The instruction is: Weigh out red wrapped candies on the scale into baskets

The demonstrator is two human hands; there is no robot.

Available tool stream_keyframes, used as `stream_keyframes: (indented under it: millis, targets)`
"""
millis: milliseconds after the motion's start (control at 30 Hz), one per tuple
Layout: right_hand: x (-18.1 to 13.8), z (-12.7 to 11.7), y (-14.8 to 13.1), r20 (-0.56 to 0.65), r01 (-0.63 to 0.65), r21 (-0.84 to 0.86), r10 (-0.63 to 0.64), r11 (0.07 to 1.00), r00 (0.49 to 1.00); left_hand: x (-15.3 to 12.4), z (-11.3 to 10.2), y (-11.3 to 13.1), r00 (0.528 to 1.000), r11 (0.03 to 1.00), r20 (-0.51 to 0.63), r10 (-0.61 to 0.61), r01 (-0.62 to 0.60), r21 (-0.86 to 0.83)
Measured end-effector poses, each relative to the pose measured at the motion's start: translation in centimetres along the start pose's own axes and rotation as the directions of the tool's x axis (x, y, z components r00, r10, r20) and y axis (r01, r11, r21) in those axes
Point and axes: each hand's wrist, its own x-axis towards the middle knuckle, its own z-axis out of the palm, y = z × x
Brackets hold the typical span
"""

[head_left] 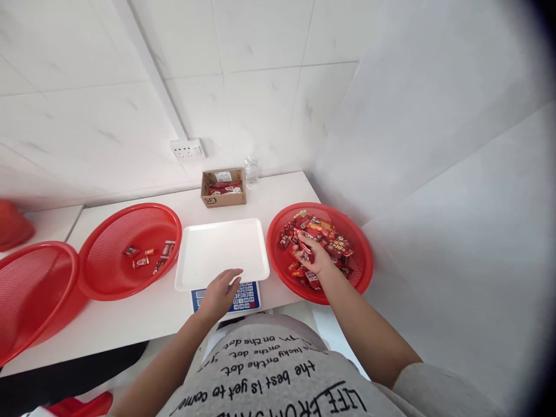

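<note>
Three red mesh baskets stand on the white counter (139,315). The right basket (361,267), at the counter's right end, holds a heap of red snack packets (326,233). The right hand (316,258) is inside this basket, over the near-left part of the heap. Its fingers are curled shut around a red packet (303,242), possibly more than one, as the grip hides the count.

The left hand (219,294) lies palm down over the scale keypad (247,296) at the counter's near edge. Its fingers are loosely extended and hold nothing. The hand covers the keypad's left part; whether the fingertips press the keys or hover above them cannot be told.

A white tray (221,249) sits directly behind the keypad, between the right basket and the middle basket (125,227), with its front edge at the left fingertips. The middle basket contains a few scattered packets (147,256), lying toward its right side. The far-left basket (37,289) sits against the middle basket's left rim.

A cardboard box (223,198) stands at the back of the counter behind the tray, with red packets visible inside. A clear bottle (251,171) stands just to its right, near the wall. A wall socket (186,149) is mounted on the tiled wall above and to the left of the box.
</note>
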Motion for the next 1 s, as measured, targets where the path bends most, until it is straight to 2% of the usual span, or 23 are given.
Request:
stream_keyframes:
  millis: [133, 233, 367, 467, 567, 733, 800, 867, 1000]
  targets:
    - [-0.1, 4.9, 2.5, 0.044, -0.01, -0.114, 0.015, 0.993, 0.999, -0.4, -0.6, -1.4, 1.0, 1.0, -0.002, 0.004, -0.004, -0.008]
    - [0.6, 8.2, 5.2, 0.117, 0.031, -0.174, -0.01, 0.984, 0.993, -0.7, -1.2, -2.7, 1.0, 1.0, -0.003, 0.003, -0.003, -0.011]
    - [1.6, 11.3, 8.5, 0.184, 0.05, -0.258, -0.001, 0.965, 0.983, -1.1, -2.6, -4.5, 0.999, 0.999, 0.026, -0.026, 0.026, -0.019]
    - [1.8, 12.2, 9.8, 0.176, 0.041, -0.441, 0.042, 0.897, 0.984, -1.3, -3.8, -5.8, 0.996, 0.997, 0.062, -0.07, 0.071, -0.014]
    - [1.8, 12.1, 10.2, 0.15, 0.085, -0.563, 0.001, 0.822, 0.989, -1.3, -4.3, -7.1, 0.993, 0.996, 0.069, -0.093, 0.092, 0.017]
    - [1.8, 10.2, 10.2, 0.093, 0.2, -0.648, -0.184, 0.735, 0.979, -1.0, -3.4, -8.5, 0.989, 0.991, 0.143, 0.035, -0.052, 0.122]
    - [1.6, 9.4, 10.5, 0.105, 0.232, -0.725, -0.229, 0.648, 0.968, -0.6, -2.8, -8.6, 0.977, 0.979, 0.202, 0.073, -0.109, 0.173]
    - [1.1, 8.7, 11.1, 0.155, 0.266, -0.818, -0.25, 0.51, 0.956, 0.1, -2.2, -8.4, 0.965, 0.963, 0.241, 0.102, -0.157, 0.22]
    - [-0.3, 8.3, 12.8, 0.351, 0.39, -0.912, -0.254, 0.126, 0.901, 2.1, -1.9, -7.9, 0.946, 0.932, 0.296, 0.135, -0.222, 0.285]
